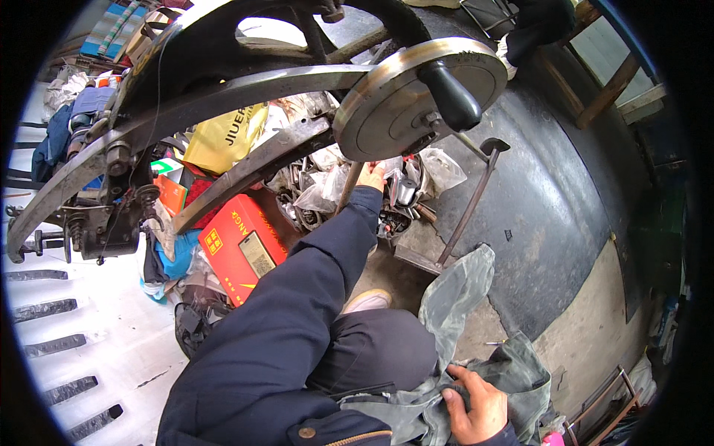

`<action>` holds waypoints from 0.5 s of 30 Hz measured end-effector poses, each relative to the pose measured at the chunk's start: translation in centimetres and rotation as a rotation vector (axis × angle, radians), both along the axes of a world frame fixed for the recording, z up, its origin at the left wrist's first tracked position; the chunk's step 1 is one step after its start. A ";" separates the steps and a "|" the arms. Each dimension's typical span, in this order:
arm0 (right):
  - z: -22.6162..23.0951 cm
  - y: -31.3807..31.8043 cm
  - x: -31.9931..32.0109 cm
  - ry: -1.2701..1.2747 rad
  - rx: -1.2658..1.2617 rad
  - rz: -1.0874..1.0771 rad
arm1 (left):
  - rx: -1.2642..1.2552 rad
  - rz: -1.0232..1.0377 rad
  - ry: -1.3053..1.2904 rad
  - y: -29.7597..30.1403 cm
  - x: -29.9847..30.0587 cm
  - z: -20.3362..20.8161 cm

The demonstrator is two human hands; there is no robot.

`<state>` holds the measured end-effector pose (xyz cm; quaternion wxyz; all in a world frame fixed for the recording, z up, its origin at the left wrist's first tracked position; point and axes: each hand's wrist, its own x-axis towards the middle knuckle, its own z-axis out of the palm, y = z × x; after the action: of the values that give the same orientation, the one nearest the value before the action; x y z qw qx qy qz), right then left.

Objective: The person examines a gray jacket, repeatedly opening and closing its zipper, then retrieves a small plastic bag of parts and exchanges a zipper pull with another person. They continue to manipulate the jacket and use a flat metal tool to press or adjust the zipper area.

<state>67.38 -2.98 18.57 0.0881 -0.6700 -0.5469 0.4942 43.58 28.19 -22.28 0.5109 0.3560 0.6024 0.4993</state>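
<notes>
Holds grey-green cloth (519, 372) in right hand (477, 405), with narrow pinch on a fold. Reaches with left hand (370, 178) among small parts (393, 223) and plastic bags (323, 190), beneath handwheel (394, 111); cannot tell grip, with view partly blocked. Includes red box (242, 241) left of that hand.

the head view looks steeply down and ahead through a wide fisheye, close above the person's knee (383, 348): left sleeve (260, 349) at seven o'clock, right hand (480, 409) at five, wheel (390, 111) near one.
</notes>
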 end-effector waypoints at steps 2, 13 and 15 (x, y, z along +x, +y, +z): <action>0.1 0.0 0.0 0.001 0.003 -0.005 | -0.136 0.047 -0.030 0.0 0.0 -0.7; -0.2 -0.3 -0.2 -0.018 0.009 -0.001 | -0.267 -0.286 0.822 -5.5 0.9 5.6; -0.2 -0.4 -0.2 -0.014 0.010 0.000 | -0.287 -0.368 0.894 -5.4 1.2 5.3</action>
<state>67.22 -3.36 18.33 0.0876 -0.6730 -0.5498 0.4870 44.81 22.76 -16.93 0.3262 0.5615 0.7521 0.1121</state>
